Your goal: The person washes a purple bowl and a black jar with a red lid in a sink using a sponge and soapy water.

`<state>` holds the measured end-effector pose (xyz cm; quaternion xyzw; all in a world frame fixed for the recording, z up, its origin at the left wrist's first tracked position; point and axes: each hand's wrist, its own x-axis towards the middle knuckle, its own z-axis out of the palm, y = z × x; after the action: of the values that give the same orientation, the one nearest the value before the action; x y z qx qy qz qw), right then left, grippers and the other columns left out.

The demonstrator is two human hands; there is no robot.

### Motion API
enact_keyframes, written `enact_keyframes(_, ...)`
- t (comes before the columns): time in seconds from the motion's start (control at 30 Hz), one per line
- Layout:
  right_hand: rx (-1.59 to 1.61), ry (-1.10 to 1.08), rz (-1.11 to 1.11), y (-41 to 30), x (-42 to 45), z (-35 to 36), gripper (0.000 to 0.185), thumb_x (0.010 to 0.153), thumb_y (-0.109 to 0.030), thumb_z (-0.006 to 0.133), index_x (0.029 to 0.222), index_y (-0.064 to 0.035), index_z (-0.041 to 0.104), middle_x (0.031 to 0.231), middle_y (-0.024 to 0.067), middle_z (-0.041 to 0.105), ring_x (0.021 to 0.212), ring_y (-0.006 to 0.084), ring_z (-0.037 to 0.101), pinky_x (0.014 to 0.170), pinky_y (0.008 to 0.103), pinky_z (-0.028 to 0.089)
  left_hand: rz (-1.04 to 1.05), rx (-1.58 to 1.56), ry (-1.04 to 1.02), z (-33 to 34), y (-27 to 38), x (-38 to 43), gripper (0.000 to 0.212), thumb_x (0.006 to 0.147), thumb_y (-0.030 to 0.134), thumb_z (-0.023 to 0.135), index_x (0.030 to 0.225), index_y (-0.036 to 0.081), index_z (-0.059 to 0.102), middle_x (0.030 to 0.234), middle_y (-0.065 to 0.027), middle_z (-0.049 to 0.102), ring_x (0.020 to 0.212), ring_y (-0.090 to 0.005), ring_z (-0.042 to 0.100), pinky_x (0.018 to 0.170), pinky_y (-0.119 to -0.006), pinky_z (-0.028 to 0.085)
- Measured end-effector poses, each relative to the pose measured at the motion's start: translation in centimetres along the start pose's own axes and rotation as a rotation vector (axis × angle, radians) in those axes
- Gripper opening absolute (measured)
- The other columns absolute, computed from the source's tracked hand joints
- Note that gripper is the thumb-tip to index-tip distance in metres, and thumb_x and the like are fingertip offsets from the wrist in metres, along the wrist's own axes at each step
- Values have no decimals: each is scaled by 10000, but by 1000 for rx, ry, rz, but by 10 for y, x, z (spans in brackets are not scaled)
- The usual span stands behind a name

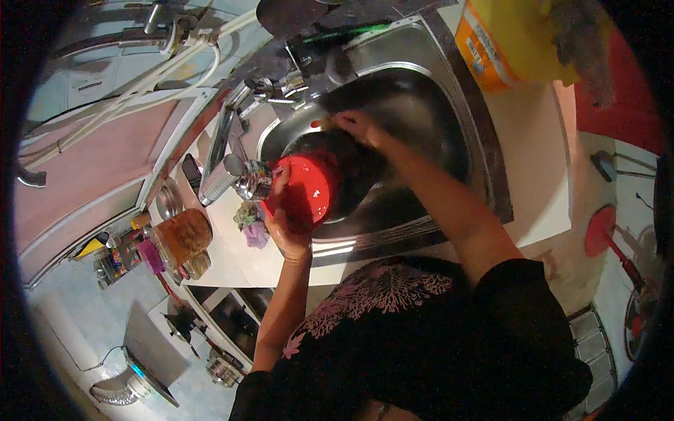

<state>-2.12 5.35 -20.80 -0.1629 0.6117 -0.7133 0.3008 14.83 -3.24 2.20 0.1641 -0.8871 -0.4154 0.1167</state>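
My left hand [287, 231] grips the rim of a red plastic bowl [308, 197], thumb over the inside. The bowl is tilted beside the chrome faucet spout [253, 181], above the left part of a stainless steel sink [442, 126]. Below and behind it, a dark round vessel [360, 181] sits in the basin, partly hidden. Over the sink's far side is my right hand [355, 126], fingers curled and blurred. Whether it holds anything cannot be made out. A small red oval spot [316, 124] shows just left of its fingertips, on the basin wall.
A green and purple scrubbing cloth [253, 223] lies on the counter left of the sink. Further left stand a brown-filled jar [184, 237] and a metal lid [168, 200]. A yellow and orange bag [505, 47] stands at the right. Pipes [142, 105] run along the wall.
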Motion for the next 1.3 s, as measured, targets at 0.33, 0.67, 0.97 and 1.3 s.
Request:
enact_keyframes(0.33,-110,396,-167,-114,-78,30,246,895,-136,481,1096,-45,589,1055,105,619,961,174,567,866,308,435,72,128,12,2,2,6,543,870,381,384,1302,54,410,1361,-85,415,1296,-232,318,1077,-347,203)
enact_keyframes(0.67,-208,257,-416,-176,-75,42,197,833,-39,512,993,-67,623,991,125,607,946,297,573,852,344,442,-277,-1124,125,0,-5,8,580,892,363,359,1366,31,315,1380,-76,388,1306,-223,303,1082,-373,218)
enact_keyframes(0.97,-426,297,-543,-171,-165,22,248,850,16,486,1060,-40,605,1028,156,595,973,306,565,864,357,435,-75,-816,167,3,-16,-2,531,803,236,406,1285,15,413,1298,-99,449,1232,-232,383,1062,-327,231)
enact_keyframes(1.3,-729,270,-411,-173,-89,36,285,826,-12,496,1081,-52,616,1104,155,562,1009,331,532,879,390,425,-4,-749,49,-2,-16,-1,515,812,212,398,1298,43,415,1311,-90,447,1234,-210,383,1051,-315,244)
